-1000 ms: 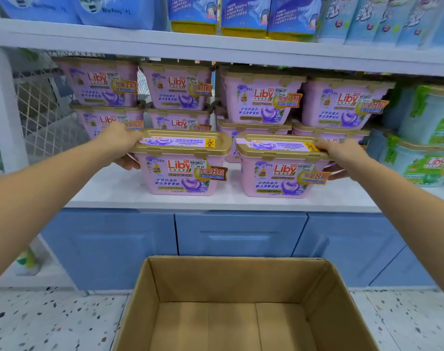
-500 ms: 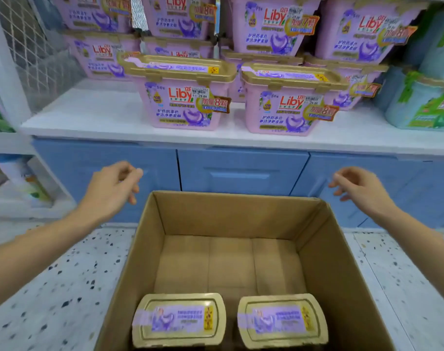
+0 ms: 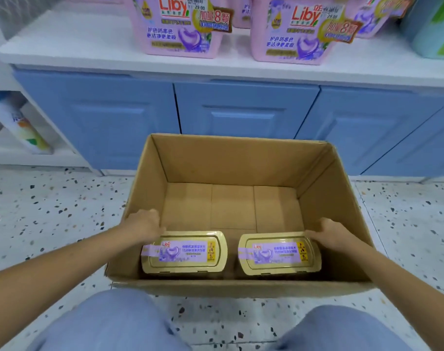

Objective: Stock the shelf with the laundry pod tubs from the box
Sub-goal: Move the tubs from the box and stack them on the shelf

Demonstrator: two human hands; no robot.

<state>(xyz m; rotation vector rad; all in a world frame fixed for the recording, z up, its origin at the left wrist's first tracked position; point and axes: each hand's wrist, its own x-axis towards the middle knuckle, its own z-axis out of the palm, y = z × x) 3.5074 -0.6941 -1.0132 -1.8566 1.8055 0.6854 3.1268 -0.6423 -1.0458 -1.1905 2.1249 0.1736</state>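
Two laundry pod tubs with gold lids and purple labels stand side by side at the near end of the open cardboard box (image 3: 231,158). My left hand (image 3: 144,224) curls over the far left corner of the left tub (image 3: 188,254). My right hand (image 3: 329,235) curls over the far right corner of the right tub (image 3: 276,254). Both tubs rest on the box floor, and the fingertips are hidden behind the lids. Two pink tubs (image 3: 175,26) (image 3: 291,34) stand at the front of the white shelf (image 3: 89,46) above.
The box sits on speckled terrazzo floor (image 3: 38,211) before blue cabinet doors (image 3: 241,115). A teal and green tub (image 3: 433,29) stands at the shelf's right end. A bottle (image 3: 25,130) leans in a low shelf at left. My knees (image 3: 109,323) are just behind the box.
Both hands let go of the two tubs on the shelf, dropped down into the box and closed on the outer corners of the two tubs there. My view tilted downward.
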